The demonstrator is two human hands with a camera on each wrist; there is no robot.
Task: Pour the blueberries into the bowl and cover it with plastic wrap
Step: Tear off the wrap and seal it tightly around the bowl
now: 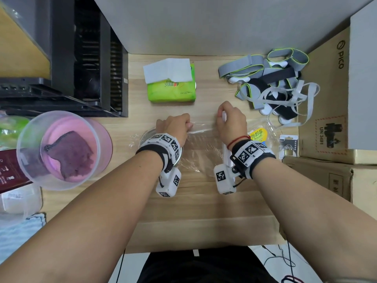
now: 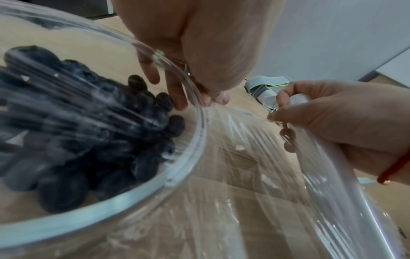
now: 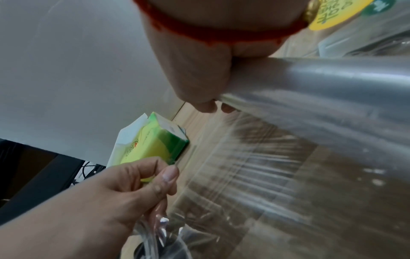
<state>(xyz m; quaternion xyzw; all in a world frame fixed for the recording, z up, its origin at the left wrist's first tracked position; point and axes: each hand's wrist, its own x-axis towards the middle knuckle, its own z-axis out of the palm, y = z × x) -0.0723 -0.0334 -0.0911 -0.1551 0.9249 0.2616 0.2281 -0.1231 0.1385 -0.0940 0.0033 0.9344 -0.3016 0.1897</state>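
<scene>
Nearest the camera in the head view, two forearms reach up from the bottom edge onto the pale wooden table [image 1: 204,211]. A sheet of clear plastic wrap [image 1: 201,149] is stretched taut between the hands at mid-frame. The right hand [image 1: 231,123] is curled round the clear roll of plastic wrap [image 3: 321,84], its fingers wrapped about the tube. The roll's long axis runs from lower frame to upper frame in the head view, one end poking out above the fist, the other passing under the wrist. The left hand [image 1: 176,125] pinches the free edge of the film between thumb and fingertips [image 2: 218,98], pulling it leftward across the frame.

Under the left wrist sits the clear glass bowl [image 2: 177,177], upright on the table, with a heap of dark blueberries [image 2: 93,133] inside; film streaks lie over its mouth in the left wrist view. The rim touches the film just beside the pinching fingers.

To the right of the right hand lies a clear plastic clamshell with a yellow label [image 1: 259,134]; what it holds, I cannot tell. At left frame stands a translucent round tub [image 1: 59,150] with a purple cloth [image 1: 70,154] in it.

Farther up, centre frame, a green tissue pack [image 1: 172,89] with a white sheet sticking out. Upper right, a tangle of grey and black straps [image 1: 271,78]; beyond them a brown cardboard box [image 1: 324,111].
</scene>
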